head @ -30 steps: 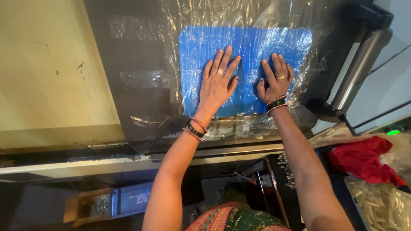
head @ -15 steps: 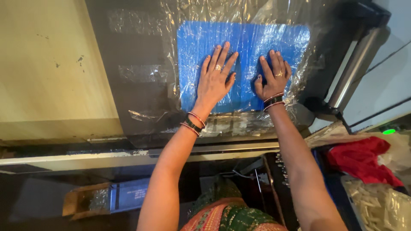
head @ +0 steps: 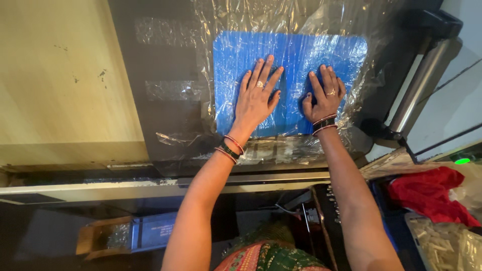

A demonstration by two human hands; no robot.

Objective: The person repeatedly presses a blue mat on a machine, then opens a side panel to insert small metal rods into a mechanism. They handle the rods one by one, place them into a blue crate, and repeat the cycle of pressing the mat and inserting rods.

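A flat blue ribbed sheet [head: 293,55] lies under clear plastic film [head: 236,20] on a dark machine bed [head: 150,115]. My left hand [head: 256,95] presses flat on the sheet's left half, fingers spread, with a ring and bangles at the wrist. Pressing flat on the right half is my right hand [head: 325,95], fingers apart, also with a ring and bangles. Neither hand grips anything.
A pale wooden board [head: 55,75] covers the left side. A metal roller [head: 422,85] on a black bracket runs along the right. Red cloth [head: 427,193] and a bag of pale pieces [head: 447,246] sit lower right. A cardboard box [head: 100,236] lies below the metal front rail [head: 100,188].
Both hands stay pressed on the blue sheet; they have shifted slightly, and the view has drifted a little.
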